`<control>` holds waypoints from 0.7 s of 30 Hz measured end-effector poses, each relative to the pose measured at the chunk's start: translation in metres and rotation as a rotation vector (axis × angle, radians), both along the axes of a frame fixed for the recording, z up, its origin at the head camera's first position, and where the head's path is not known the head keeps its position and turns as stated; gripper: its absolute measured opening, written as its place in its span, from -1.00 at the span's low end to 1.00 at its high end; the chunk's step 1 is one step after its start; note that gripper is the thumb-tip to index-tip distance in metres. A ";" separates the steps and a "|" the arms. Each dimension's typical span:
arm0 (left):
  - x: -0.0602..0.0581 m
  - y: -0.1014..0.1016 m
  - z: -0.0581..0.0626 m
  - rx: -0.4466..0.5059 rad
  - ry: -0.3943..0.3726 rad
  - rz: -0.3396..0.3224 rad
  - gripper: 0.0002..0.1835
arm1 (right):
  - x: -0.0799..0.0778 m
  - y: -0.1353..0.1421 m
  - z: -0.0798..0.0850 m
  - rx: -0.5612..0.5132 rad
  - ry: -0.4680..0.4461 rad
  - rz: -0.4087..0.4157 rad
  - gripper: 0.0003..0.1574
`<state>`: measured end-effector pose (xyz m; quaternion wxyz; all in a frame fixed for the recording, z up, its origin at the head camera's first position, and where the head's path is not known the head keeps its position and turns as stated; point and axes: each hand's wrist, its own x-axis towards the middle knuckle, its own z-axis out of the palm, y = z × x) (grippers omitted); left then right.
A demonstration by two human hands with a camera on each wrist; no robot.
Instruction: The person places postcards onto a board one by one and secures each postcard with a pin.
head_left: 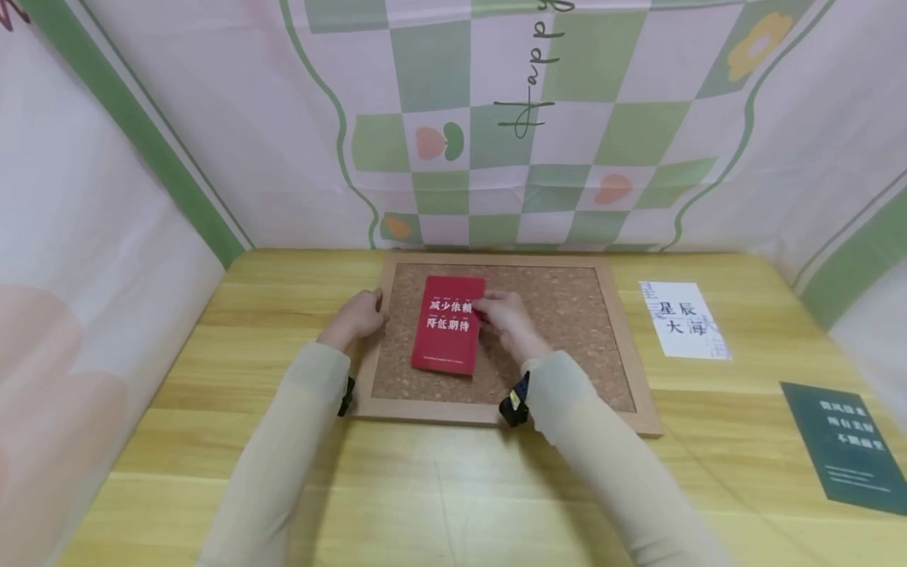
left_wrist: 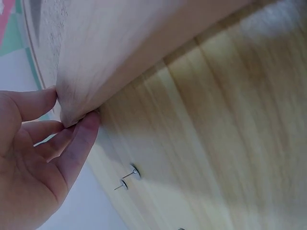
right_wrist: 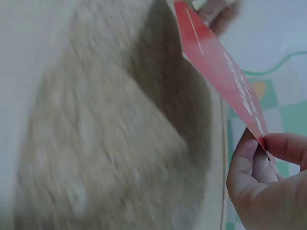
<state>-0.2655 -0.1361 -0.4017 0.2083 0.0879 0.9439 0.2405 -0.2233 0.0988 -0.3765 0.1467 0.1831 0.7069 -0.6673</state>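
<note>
A wood-framed cork board (head_left: 567,346) lies on the table. Over its left half is a red card (head_left: 448,346) with white lettering. My right hand (head_left: 512,321) pinches the card's right edge between thumb and fingers. In the right wrist view the red card (right_wrist: 225,72) is tilted above the cork and casts a shadow on it. My left hand (head_left: 357,316) is at the board's left side. Seen from the left wrist, its thumb is on top and its fingers reach under the corner of the board's frame (left_wrist: 110,52), gripping it.
Two metal thumbtacks (left_wrist: 135,171) lie on the table beside the board, pins outward. Right of the board is a white card (head_left: 683,321) with dark lettering, and nearer the front a dark green card (head_left: 843,445). A checkered cloth (head_left: 499,197) hangs behind the table.
</note>
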 end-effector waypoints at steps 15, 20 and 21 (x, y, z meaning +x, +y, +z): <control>0.004 0.003 0.003 -0.033 0.013 0.005 -0.37 | -0.004 -0.035 -0.017 0.096 -0.031 0.136 -0.27; 0.005 0.003 0.002 -0.020 0.012 0.015 -0.38 | -0.003 -0.038 -0.023 0.194 0.006 0.221 -0.06; 0.005 0.003 0.002 -0.016 0.012 0.018 -0.38 | -0.003 -0.039 -0.023 0.228 0.032 0.230 -0.05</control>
